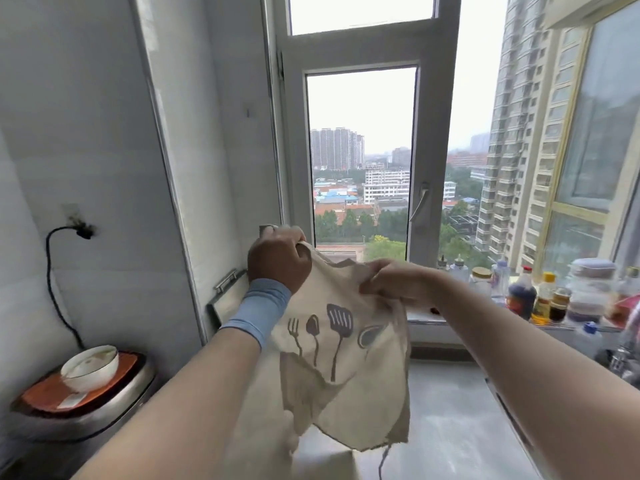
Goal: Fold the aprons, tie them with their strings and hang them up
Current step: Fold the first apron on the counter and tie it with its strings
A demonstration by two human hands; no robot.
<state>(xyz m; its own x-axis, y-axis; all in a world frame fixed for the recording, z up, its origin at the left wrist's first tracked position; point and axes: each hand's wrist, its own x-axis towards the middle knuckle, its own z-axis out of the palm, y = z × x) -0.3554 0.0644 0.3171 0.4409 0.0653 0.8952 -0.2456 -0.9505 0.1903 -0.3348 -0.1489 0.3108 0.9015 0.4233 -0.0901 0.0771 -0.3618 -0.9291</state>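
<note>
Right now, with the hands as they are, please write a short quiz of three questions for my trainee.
1. True or false: only the left hand holds the apron.
2. The white bowl stands: A on the windowsill; B on the orange mat; C on the floor.
3. Fill in: the blue band is on the ____ wrist.
Key: 1 false, the right hand pinches it too; 2 B; 3 left.

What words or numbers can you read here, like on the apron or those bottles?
No text here can be read.
apron: only pictures of a fork, spoon and spatula, no words.
sauce bottles: labels too blurred to read.
white sticker: too blurred to read.
</note>
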